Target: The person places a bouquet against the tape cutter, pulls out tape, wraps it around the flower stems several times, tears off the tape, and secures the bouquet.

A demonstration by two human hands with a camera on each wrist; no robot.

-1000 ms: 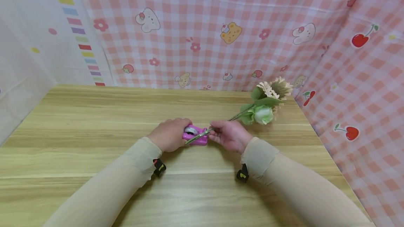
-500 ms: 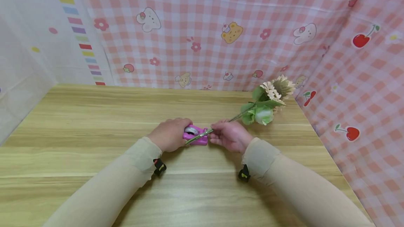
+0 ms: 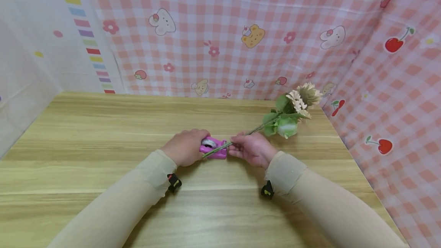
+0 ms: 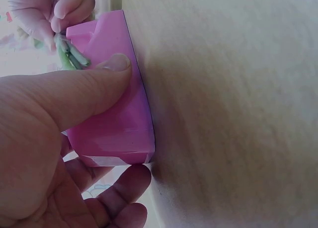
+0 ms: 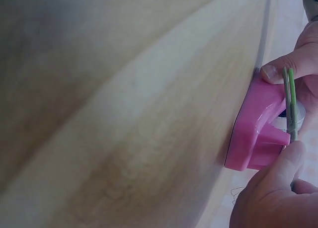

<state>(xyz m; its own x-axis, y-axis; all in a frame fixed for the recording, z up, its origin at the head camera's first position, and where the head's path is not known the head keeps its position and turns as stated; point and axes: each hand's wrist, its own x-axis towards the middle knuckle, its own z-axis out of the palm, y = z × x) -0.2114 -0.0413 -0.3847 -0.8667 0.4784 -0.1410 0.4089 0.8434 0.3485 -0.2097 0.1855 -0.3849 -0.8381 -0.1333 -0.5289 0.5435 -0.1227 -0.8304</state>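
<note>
A pink tape dispenser with a roll of tape stands on the table between both hands. My left hand grips its left end, the thumb along the near side in the left wrist view. My right hand pinches the green stems of a small bunch of artificial flowers. Those stems cross over the dispenser, their cut ends close to my left thumb. At the far right of the bunch are a pale green rose, cream blossoms and leaves. Something clear and shiny wraps the stems in the right wrist view.
The wood-grain table reaches to a pink checked cloth at the back and right. A white cloth hangs at the left. A black wrist camera sits under each forearm.
The flower heads have turned, the green rose now tipping downward. My right hand has shifted very slightly to the right. My left hand and the tape dispenser stay in place.
</note>
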